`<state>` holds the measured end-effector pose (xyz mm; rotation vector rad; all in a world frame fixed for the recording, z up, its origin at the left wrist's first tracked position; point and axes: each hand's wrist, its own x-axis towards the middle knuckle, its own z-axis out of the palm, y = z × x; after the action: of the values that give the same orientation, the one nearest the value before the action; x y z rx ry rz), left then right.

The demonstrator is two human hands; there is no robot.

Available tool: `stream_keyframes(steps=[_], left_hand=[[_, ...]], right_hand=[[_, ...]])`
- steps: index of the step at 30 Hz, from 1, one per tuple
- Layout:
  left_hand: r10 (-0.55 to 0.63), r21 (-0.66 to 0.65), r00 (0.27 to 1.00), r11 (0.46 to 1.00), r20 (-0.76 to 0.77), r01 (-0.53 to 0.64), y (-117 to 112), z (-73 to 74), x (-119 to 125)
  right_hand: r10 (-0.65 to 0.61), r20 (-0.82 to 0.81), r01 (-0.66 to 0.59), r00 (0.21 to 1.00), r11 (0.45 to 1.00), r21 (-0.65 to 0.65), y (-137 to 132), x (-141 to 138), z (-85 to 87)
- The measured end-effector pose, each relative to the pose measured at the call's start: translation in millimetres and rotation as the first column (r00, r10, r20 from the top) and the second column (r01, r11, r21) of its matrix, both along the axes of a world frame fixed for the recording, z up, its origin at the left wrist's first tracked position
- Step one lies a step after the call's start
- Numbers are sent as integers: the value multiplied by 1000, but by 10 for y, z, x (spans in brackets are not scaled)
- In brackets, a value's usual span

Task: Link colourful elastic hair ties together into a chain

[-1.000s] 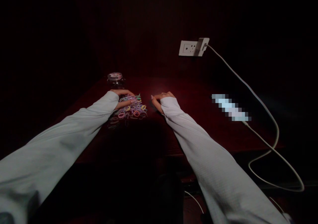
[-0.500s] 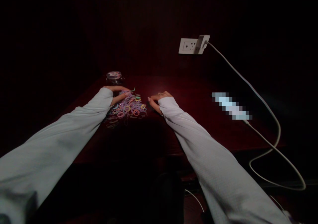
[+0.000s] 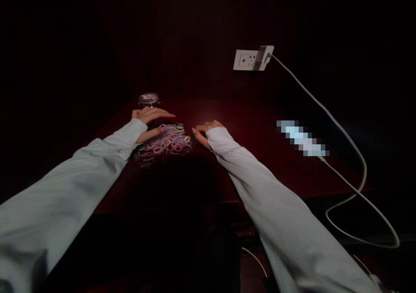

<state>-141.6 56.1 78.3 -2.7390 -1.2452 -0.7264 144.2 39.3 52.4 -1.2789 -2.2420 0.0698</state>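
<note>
- The person's left hand (image 3: 151,114) is open, its fingers stretched out over the far left side of the pile of bands (image 3: 174,142) and its thumb parted from them, reaching to the pile's left part; whether the thumb tip touches the bands or hovers just above them cannot be told.
- The person's right hand (image 3: 211,125) is just beside the pile, on its right, with bent fingers and the thumb pointing toward the bands; whether anything is held in it cannot be told.
- The pile itself lies between the two hands, a loose tangle of mostly purple loops with pink, yellow, orange and green rings among them, and paler strands straggling out at its near left edge.
- A light grey left sleeve (image 3: 87,171) comes in from the near left of the pile, and a matching right sleeve (image 3: 260,180) from its near right.
- The dark red surface (image 3: 256,154) extends under the pile and around it.
- A round container (image 3: 149,99) with a patterned top stands behind the pile, to its left.
- Well to the right of the pile lies a bright pixelated object (image 3: 300,138), joined to a white cable (image 3: 358,193).
- Beyond the pile, on its far right, a white socket plate (image 3: 243,60) carries a plugged-in charger (image 3: 266,57).
</note>
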Motion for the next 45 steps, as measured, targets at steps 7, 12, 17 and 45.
stream_keyframes(steps=[7, 12, 17, 45], left_hand=[[-81, -130, 991, 989, -110, 66, 16, -128, -24], [-88, -193, 996, 978, -6, 85, 88, -152, 4], [6, -351, 977, 934, 212, 71, 42, -44, 68], [298, -444, 734, 896, 610, 5, 41, -159, 259]], right_hand=[[-32, 38, 33, 999, 999, -20, 27, -26, -13], [-39, 81, 42, 996, 999, -26, 43, -24, -30], [-42, 79, 44, 996, 999, -20, 41, -25, -24], [170, 8, -169, 985, 985, -20, -158, -239, 108]])
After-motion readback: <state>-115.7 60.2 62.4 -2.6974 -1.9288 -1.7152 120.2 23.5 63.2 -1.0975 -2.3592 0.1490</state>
